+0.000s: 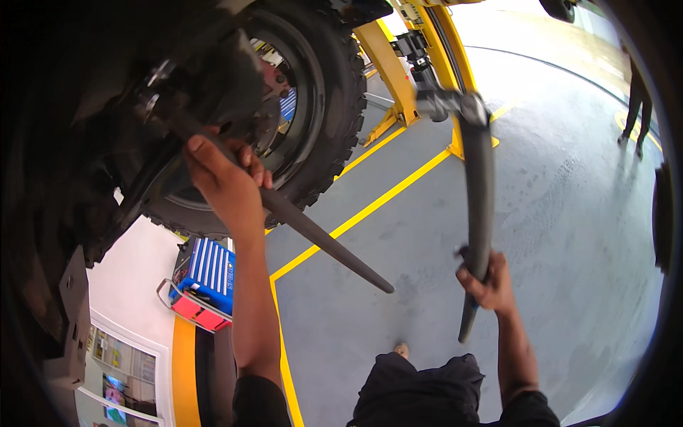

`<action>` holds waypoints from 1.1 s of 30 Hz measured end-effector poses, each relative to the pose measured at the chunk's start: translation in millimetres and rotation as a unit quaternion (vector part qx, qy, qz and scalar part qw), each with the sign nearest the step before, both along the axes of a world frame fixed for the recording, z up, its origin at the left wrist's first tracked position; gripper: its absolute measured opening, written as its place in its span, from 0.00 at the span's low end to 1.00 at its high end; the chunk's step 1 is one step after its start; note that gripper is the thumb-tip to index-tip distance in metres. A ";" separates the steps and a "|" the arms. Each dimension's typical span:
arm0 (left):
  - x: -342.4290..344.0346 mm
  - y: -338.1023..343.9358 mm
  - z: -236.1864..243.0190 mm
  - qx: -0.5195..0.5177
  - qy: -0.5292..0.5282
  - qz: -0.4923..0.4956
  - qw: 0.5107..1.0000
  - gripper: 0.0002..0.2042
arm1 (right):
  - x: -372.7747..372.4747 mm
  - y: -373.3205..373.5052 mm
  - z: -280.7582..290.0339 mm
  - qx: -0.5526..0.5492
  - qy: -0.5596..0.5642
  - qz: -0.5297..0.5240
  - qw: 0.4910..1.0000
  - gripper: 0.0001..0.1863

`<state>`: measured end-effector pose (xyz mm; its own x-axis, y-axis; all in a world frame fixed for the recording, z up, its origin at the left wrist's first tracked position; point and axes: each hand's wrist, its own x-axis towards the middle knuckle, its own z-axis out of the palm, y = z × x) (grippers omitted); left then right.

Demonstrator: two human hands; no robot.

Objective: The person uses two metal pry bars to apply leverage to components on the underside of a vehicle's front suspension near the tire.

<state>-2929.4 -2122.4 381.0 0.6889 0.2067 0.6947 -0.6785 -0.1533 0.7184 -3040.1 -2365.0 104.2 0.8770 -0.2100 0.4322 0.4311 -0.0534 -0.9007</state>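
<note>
Up at the dark vehicle underside, my left hand [226,181] is closed around a long, dark, tapered bar [320,238]. The bar's upper end meets shiny metal parts [156,89] beside the wheel; shadow hides how they join. Its lower end points down toward the floor. On the right, my right hand [489,285] grips the lower part of a long, dark-handled tool [479,178]. This tool stands nearly upright, with a grey metal head [452,107] bent to the left at its top. The two tools are apart.
A large knobbly tyre [334,107] stands just beyond my left hand. Behind it rises a yellow lift post [445,57]. A blue and red tool chest [210,281] is at lower left. Yellow lines [388,203] cross the grey floor; another person [637,107] stands far right.
</note>
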 end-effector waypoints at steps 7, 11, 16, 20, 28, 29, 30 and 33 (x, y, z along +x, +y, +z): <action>1.5 -21.1 0.6 0.030 -0.028 0.107 0.993 0.24 | 93.7 -31.0 82.5 0.061 -0.099 0.081 0.990 0.29; 5.0 -19.2 -0.9 0.009 -0.033 0.139 0.990 0.24 | 144.4 -19.3 117.8 0.083 -0.172 0.246 0.950 0.28; 10.7 -25.6 -4.1 -0.007 -0.045 0.165 0.985 0.24 | 197.0 -2.8 134.3 0.086 -0.205 0.309 0.925 0.30; 15.1 -28.3 -3.2 -0.016 -0.052 0.165 0.985 0.24 | 226.3 8.8 135.4 0.097 -0.233 0.311 0.916 0.31; 18.2 -29.3 -4.8 -0.019 -0.058 0.207 0.976 0.26 | 262.0 -0.4 152.1 0.096 -0.214 0.406 0.883 0.30; 19.2 -29.1 -4.7 -0.025 -0.060 0.216 0.974 0.26 | 268.0 -2.8 154.1 0.092 -0.214 0.415 0.880 0.30; 21.4 -28.4 -4.7 -0.018 -0.072 0.214 0.974 0.27 | 274.2 -5.5 155.7 0.068 -0.237 0.409 0.879 0.30; 25.2 -22.8 -7.0 -0.015 -0.080 0.217 0.973 0.27 | 282.5 -11.4 166.8 0.024 -0.265 0.399 0.877 0.30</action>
